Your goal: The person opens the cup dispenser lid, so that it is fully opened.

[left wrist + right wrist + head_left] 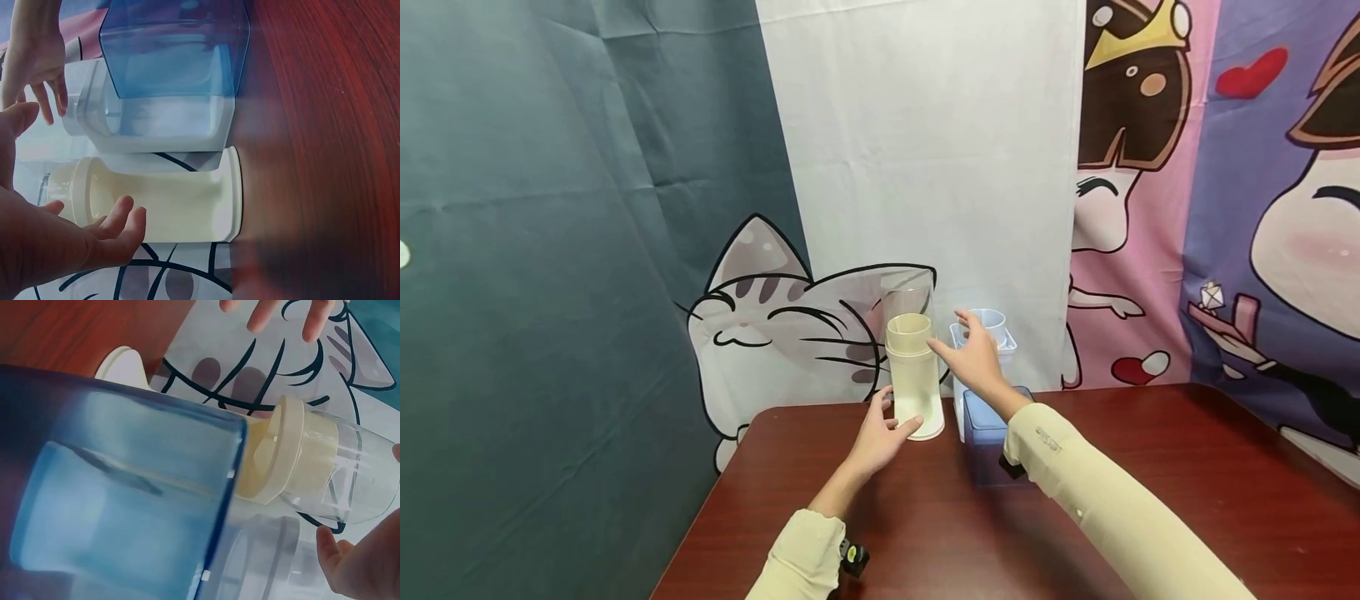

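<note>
A cream upright stand (pixel 917 387), with a ring near its top and a clear cylinder (pixel 375 475) rising above the ring, stands on the table. My left hand (pixel 877 437) is beside its lower left side, thumb and fingers spread apart; the left wrist view shows those fingers (pixel 119 228) overlapping the stand. My right hand (pixel 976 357) reaches to the upper right of the stand with thumb and fingers apart. In the right wrist view a fingertip shows at the clear cylinder's far end. Neither hand grips anything.
A see-through blue bin (pixel 988 450) stands below my right wrist. Behind it is a white stand (pixel 181 140) with a clear cylinder. The reddish-brown table (pixel 910 533) ends at a printed cloth (pixel 925 167) with cartoon figures.
</note>
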Motion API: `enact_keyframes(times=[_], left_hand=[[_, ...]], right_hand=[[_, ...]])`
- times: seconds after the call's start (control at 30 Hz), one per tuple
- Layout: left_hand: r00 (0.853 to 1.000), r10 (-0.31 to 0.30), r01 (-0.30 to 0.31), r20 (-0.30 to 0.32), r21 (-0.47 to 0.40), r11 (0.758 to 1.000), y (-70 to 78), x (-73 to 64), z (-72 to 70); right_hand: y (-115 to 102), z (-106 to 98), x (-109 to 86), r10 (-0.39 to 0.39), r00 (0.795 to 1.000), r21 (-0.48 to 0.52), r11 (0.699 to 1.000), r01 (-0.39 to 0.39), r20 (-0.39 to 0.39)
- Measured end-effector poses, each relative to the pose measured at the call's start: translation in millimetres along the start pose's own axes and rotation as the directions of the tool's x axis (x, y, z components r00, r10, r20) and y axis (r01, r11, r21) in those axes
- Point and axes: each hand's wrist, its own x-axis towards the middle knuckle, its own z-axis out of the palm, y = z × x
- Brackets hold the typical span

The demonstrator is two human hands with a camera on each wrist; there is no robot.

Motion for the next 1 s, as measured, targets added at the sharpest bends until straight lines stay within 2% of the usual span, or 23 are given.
enact_keyframes(times=[0.37,0.63,0.83,1.0], left_hand=[[1.0,-0.006,0.006,-0.008,-0.006,1.0,-3.6,-0.5,-2.7],[1.0,-0.012,0.012,-0.005,-0.014,1.0,-1.8,0.2,-4.4],[1.0,-0.019,0.019,-0.007,-0.029,0.999,-0.2,-0.4,-8.0],[1.0,-0.023,0.023,-0.01,-0.001,1.0,-2.5,-0.3,-9.2]], right_hand=[[-1.8,16.7,13.4,0.047,0.998,-0.044,0.998,-0.046,0.033],[-6.1,23.6,24.4,0.024,0.999,-0.069,0.997,-0.023,0.024],[-10.7,27.8,31.5,0.047,0.998,-0.079,0.996,-0.044,0.041],[-13.1,34.4,35.8,0.061,0.997,-0.069,0.996,-0.058,0.051]])
